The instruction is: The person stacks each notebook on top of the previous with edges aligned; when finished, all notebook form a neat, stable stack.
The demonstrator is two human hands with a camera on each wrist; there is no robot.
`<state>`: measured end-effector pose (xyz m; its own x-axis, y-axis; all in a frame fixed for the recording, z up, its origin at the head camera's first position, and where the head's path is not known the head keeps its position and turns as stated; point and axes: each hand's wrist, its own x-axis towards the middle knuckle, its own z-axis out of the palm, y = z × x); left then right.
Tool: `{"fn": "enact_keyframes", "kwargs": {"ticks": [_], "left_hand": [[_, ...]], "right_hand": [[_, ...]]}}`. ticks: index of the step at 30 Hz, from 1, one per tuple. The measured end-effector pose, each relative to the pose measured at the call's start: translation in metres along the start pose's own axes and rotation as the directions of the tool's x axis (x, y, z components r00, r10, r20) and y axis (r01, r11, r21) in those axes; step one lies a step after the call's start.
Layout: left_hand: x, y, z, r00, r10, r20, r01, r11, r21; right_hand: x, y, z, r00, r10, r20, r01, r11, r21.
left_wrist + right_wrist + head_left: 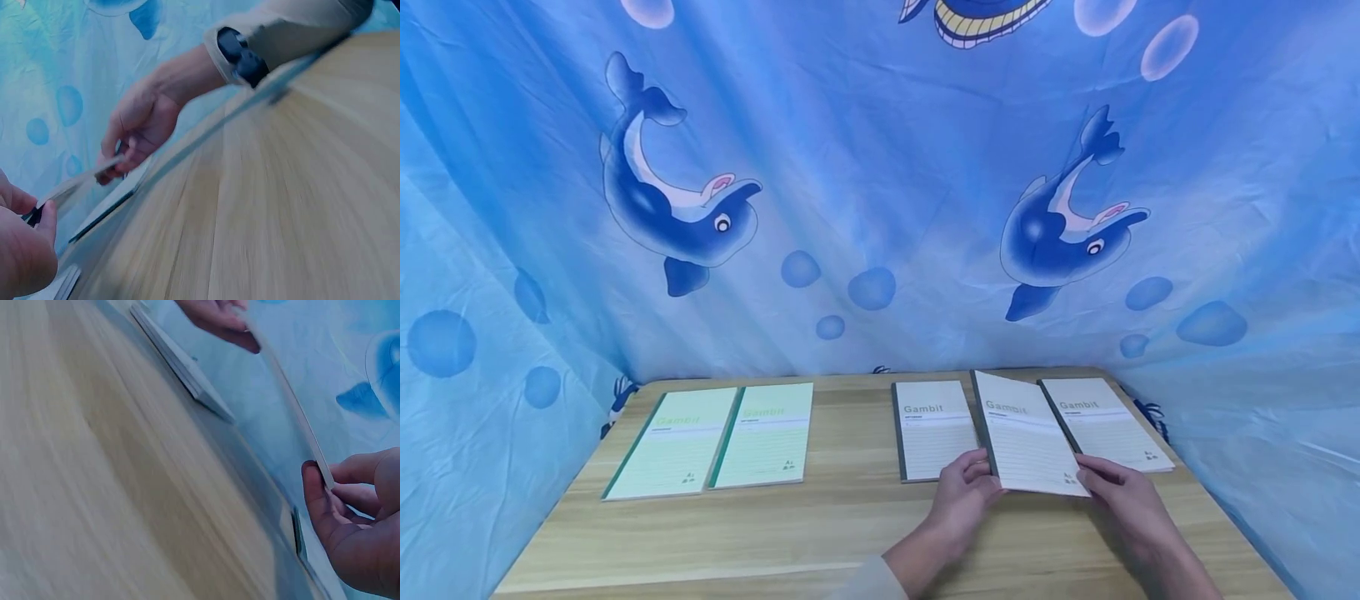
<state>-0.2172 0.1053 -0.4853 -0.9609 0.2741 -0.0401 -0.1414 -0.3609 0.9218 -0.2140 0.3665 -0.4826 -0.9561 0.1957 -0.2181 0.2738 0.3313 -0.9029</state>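
Notebook with a grey spine point(1032, 437), raised off the wooden table point(850, 533) and held at its near edge by both your hands. Your left hand point(961, 498) pinches the near corner at the spine; your right hand point(1129, 500) pinches the opposite near corner, thumb on one face and fingers on the other, as the right wrist view shows. From the head view, the held cover, lettered "Gambit", appears between the left grey-spined notebook point(934, 442) and the right grey-spined notebook point(1112, 425), both lying on the table. Well to your left, two green-spined notebooks point(760, 437) lie side by side. Behind the table hangs a blue cloth point(880, 183) printed with dolphins point(651, 208) and bubbles.
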Motion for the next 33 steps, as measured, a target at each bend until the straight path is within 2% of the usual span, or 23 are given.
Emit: {"fn": "enact_keyframes", "kwargs": {"ticks": [4, 8, 11, 21, 26, 33], "left_hand": [[-0.004, 0.006, -0.023, 0.999, 0.029, -0.015, -0.027, 0.992, 0.122], [-0.007, 0.013, -0.041, 0.996, 0.056, -0.063, -0.039, 0.969, 0.245], [-0.008, 0.018, -0.052, 0.994, 0.064, -0.094, -0.032, 0.948, 0.317], [-0.009, 0.029, -0.083, 0.983, 0.098, -0.155, -0.030, 0.921, 0.389], [-0.009, 0.036, -0.100, 0.982, 0.123, -0.142, -0.051, 0.902, 0.429], [-0.006, 0.044, -0.116, 0.987, 0.100, -0.126, -0.024, 0.868, 0.495]], "right_hand": [[-0.004, -0.014, 0.016, 0.998, -0.058, -0.015, 0.058, 0.998, 0.011], [-0.004, -0.024, 0.034, 0.990, -0.138, -0.039, 0.138, 0.990, 0.010], [-0.004, -0.028, 0.044, 0.985, -0.164, -0.050, 0.163, 0.987, -0.015], [0.005, -0.036, 0.081, 0.973, -0.226, -0.046, 0.225, 0.974, -0.031], [0.011, -0.041, 0.099, 0.975, -0.222, -0.032, 0.222, 0.975, 0.000], [0.018, -0.047, 0.113, 0.975, -0.224, -0.002, 0.224, 0.975, -0.007]]}}
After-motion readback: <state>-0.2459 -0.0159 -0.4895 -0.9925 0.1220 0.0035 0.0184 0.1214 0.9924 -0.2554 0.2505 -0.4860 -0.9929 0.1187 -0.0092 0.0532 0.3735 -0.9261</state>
